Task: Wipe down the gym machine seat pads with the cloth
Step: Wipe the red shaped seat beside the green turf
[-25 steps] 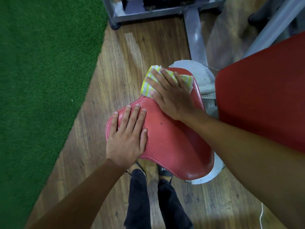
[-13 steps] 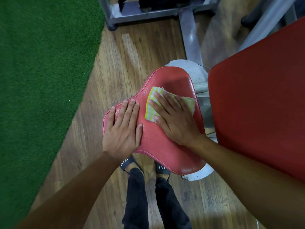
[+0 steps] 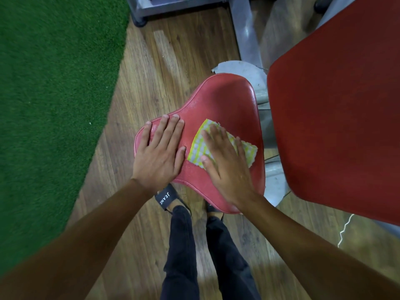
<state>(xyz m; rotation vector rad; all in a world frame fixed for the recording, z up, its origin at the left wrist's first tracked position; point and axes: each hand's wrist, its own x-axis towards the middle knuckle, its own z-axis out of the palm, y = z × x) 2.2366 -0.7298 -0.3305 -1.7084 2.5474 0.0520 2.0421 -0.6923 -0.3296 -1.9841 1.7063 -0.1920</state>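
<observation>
Wood-plank gym floor under red seat pad (image 3: 225,100). Right hand (image 3: 225,167) pressing checked cloth (image 3: 200,148) flat mid-pad, not clenched; left hand (image 3: 160,152) flat, nothing held. Imo overlap strokes w/ even pressure.

**Both hands flat, palms down**

The left hand (image 3: 159,152) lies spread with fingers straight and close together, thumb angled out to the right, forearm reaching in from the lower left. The right hand (image 3: 225,163) is likewise flat and open, fingers pointing up and slightly left, a little blurred, its forearm entering from the lower right. The two hands sit just beside each other, thumbs nearly meeting.
</observation>
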